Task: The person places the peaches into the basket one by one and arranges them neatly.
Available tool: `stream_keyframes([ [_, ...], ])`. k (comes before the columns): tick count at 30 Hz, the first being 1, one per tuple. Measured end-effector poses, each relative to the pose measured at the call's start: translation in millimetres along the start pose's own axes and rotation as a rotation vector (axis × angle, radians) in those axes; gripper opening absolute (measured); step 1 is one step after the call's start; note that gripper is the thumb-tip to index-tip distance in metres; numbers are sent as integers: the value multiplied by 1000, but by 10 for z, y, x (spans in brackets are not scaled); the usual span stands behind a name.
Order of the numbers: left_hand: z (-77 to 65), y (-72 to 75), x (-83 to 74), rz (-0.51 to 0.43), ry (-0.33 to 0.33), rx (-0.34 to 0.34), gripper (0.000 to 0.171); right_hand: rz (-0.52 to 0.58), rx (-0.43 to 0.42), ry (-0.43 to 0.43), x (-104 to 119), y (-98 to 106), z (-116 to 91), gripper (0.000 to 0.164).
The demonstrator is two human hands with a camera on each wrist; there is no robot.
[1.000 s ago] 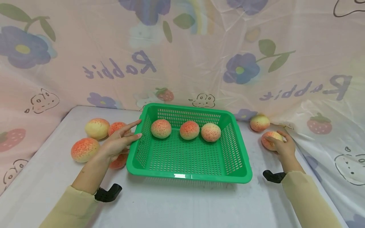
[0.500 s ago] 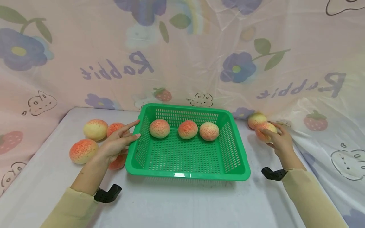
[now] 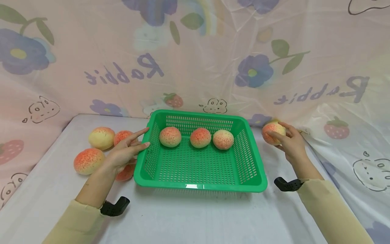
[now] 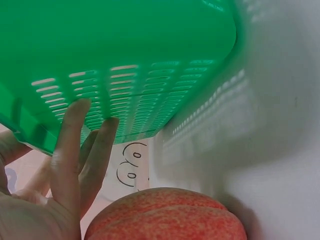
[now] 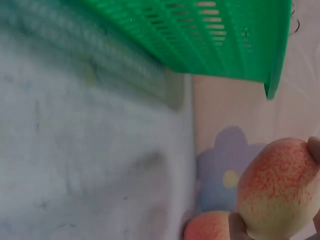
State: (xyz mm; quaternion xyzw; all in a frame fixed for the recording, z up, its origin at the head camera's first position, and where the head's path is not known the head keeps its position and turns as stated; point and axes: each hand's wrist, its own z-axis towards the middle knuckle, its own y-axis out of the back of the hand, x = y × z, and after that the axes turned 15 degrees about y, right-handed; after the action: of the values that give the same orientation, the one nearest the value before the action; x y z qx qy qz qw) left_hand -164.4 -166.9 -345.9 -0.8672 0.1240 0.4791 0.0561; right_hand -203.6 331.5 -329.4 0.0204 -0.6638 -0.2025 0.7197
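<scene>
My right hand (image 3: 292, 140) grips a red-and-yellow peach (image 3: 272, 133) to the right of the basket. In the right wrist view this peach (image 5: 280, 187) hangs above the table, its red side upward. Mostly hidden behind it is another peach (image 5: 207, 226). My left hand (image 3: 126, 154) holds the left rim of the green plastic basket (image 3: 195, 187), thumb and forefinger at the rim. Seen from the left wrist, other fingers (image 4: 70, 155) lie against its slotted outer wall. Along the back inside the basket sit three peaches: left (image 3: 170, 137), middle (image 3: 200, 138) and right (image 3: 223, 139).
Left of the basket lie a yellow peach (image 3: 102, 138), a larger blushed peach (image 3: 89, 161) and two red peaches (image 3: 123, 136), (image 3: 125, 173) partly behind my left hand. A printed cloth (image 3: 195, 61) hangs behind the white table (image 3: 195, 220).
My right hand has lifted its peach and carried it left and back, so it now covers most of the peach behind. The left hand stays at the basket rim.
</scene>
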Motion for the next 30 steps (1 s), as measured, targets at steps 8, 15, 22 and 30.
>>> stream_keyframes([
  [8,-19,4,-2,1,-4,-2,66,-27,0,15,271,-191,-21,73],
  [15,-27,-4,-13,-9,-9,8,66,27,31,50,495,-312,-46,74],
  [22,-27,-20,-24,-6,-1,11,65,51,73,103,648,-429,-78,75],
  [30,-15,-18,-11,-11,-4,11,66,90,110,110,787,-649,-107,73],
])
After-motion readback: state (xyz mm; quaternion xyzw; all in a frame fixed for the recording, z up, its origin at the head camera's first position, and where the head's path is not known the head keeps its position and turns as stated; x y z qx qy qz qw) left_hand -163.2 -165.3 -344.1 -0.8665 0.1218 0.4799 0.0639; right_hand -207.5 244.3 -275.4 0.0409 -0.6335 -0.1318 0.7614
